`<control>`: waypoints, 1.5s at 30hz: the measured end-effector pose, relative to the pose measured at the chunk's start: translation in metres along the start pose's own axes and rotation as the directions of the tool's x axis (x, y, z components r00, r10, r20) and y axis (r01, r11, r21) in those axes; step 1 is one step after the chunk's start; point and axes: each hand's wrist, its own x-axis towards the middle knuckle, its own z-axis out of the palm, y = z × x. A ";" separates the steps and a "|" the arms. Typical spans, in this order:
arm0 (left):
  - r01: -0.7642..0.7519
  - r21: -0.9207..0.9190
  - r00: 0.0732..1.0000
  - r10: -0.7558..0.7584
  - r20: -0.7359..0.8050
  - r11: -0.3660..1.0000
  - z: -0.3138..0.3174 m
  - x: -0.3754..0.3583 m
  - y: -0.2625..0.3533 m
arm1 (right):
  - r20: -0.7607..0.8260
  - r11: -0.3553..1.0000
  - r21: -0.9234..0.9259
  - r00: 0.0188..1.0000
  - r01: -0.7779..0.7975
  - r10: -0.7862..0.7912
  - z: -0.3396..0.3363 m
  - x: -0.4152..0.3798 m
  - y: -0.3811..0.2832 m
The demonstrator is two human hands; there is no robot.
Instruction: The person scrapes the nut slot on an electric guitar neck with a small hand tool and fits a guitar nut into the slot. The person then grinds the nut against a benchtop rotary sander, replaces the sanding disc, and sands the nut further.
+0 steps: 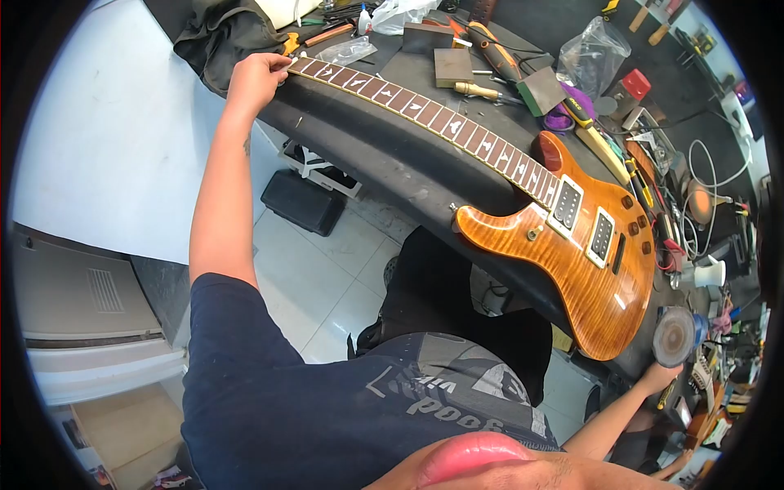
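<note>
An orange-brown electric guitar [523,237] lies face up along the dark workbench, its body at the right and its fretted neck [425,110] running to the upper left. At the far end of that neck is my left hand [260,77], its fingers closed around the end; the headstock is not visible. Over at the lower right, beyond the guitar body, my right hand [658,377] is closed at the lower edge of a round grey-brown disc [674,335]. The disc hides most of its fingers.
Behind the neck lie a wooden-handled tool [478,91], small blocks [453,68], a yellow-black tool [600,139] and plastic bags [592,53]. Dark cloth [220,41] is at the upper left. Cables and tools crowd the right. A black case [304,202] sits below the bench edge.
</note>
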 end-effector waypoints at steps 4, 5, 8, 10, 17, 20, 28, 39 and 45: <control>0.017 -0.037 1.000 -0.017 0.007 0.999 0.003 0.003 0.001 | 0.014 0.999 -0.037 1.000 -0.009 0.010 0.000 0.002 0.000; 0.024 -0.046 1.000 -0.024 0.013 0.999 0.003 0.004 0.003 | 0.038 0.998 -0.055 0.999 -0.033 0.035 -0.001 0.002 -0.001; 0.041 -0.059 0.998 -0.038 0.047 0.997 0.003 0.010 0.002 | 0.058 0.996 -0.073 0.997 -0.055 0.059 -0.005 0.000 -0.008; 0.023 -0.044 0.998 -0.020 0.059 0.999 0.002 0.012 0.001 | 0.055 0.996 -0.074 0.997 -0.045 0.049 -0.005 -0.001 -0.009; -0.062 0.064 0.986 0.051 0.161 0.996 -0.012 0.019 0.010 | 0.065 0.997 -0.048 0.996 -0.054 0.057 -0.005 0.000 -0.009; -0.075 0.130 0.962 0.037 0.271 0.989 -0.021 0.031 0.017 | 0.046 0.999 -0.047 0.999 -0.025 0.028 0.001 0.001 0.000; -0.210 0.051 0.939 0.187 0.290 0.976 -0.015 0.055 0.002 | 0.022 0.991 0.119 0.998 -0.054 0.052 -0.019 -0.020 -0.049; -0.064 -0.657 0.949 -0.158 -0.273 0.751 0.040 -0.034 0.007 | -0.078 0.961 0.236 0.983 -0.146 0.168 -0.041 -0.033 -0.096; 0.043 -0.935 0.968 -0.247 -0.048 0.353 0.029 -0.118 0.105 | -0.043 0.938 0.286 0.975 -0.197 0.218 -0.055 -0.035 -0.111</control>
